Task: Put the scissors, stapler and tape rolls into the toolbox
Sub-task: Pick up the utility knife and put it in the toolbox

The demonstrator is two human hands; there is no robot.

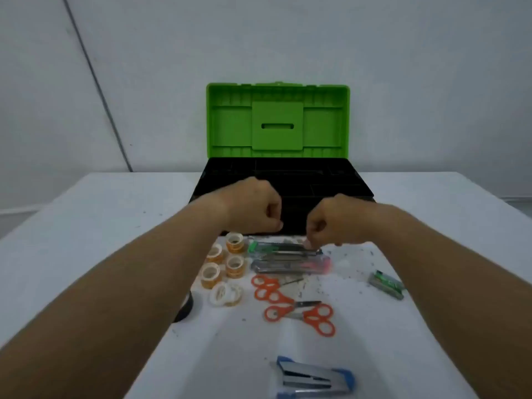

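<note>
The toolbox (290,180) stands open at the table's far side, its green lid (277,119) upright and its black tray dark. My left hand (253,207) is a closed fist in front of the box, with nothing visible in it. My right hand (334,221) curls downward, fingertips touching the green-tipped cutter (276,247); whether it grips is unclear. Several small orange-cored tape rolls (227,264) lie below my left hand. Orange-handled scissors (270,289) and a second pair (309,315) lie in the middle. A blue stapler (313,378) lies nearest me.
More utility cutters (290,266) are stacked under the green-tipped one. A green staple box (385,285) lies at the right among scattered loose staples. A black tape roll (187,309) peeks out from under my left forearm. The white table (115,214) meets a grey wall behind.
</note>
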